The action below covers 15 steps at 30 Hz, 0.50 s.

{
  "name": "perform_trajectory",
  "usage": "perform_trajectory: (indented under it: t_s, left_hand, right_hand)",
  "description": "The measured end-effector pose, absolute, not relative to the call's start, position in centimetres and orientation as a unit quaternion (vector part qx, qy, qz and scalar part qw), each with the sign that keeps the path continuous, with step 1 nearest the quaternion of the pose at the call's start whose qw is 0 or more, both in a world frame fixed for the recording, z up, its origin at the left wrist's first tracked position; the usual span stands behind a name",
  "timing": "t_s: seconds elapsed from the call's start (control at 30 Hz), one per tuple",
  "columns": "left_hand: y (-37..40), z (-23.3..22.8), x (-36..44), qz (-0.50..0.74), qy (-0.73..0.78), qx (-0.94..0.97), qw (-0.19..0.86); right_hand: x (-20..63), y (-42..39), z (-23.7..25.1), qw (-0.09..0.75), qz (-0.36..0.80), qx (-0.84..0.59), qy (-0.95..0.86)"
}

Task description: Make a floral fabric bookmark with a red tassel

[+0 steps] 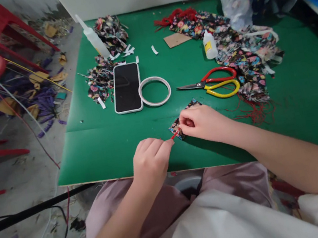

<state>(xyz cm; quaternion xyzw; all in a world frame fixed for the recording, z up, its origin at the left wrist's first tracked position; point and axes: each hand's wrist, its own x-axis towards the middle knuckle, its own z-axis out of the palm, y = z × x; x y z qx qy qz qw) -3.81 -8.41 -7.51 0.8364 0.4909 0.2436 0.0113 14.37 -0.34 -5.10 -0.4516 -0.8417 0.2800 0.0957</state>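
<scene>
We work at the near edge of the green tabletop [97, 153], both hands low in front of us. Our left hand [150, 159] has its grip pinched shut on the near end of a short red cord [175, 134], thumb and forefinger pressed together at the tip. The cord is a thin strip whose long axis runs from lower left to upper right; its far end points up and to the right, into the small floral fabric piece [178, 124]. Our right hand [200, 122] is curled over that fabric piece, its grip closed on the cloth and pressing it to the tabletop, so only the left corner and a bit of the top edge show. The two hands sit just beside each other, with the cord bridging the gap between them. Farther up the tabletop, the red and yellow scissors [217, 83] lie flat with their blades pointing left, well apart from our hands. Left of them are a white tape ring [154, 91] and, touching its side, a phone [126, 88] lying face up with a dark screen. A small glue bottle [209, 44] stands upright beside a heap of floral scraps [243, 56].
</scene>
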Motion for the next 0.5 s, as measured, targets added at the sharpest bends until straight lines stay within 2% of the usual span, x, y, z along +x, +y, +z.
perform_trajectory:
  t_s: [0.5]
  left_hand:
    - [-8.61,-7.7,-3.84,0.266,0.461,0.846,0.031]
  right_hand:
    - [14.17,-0.65,-5.38,0.091,0.248,-0.453,-0.851]
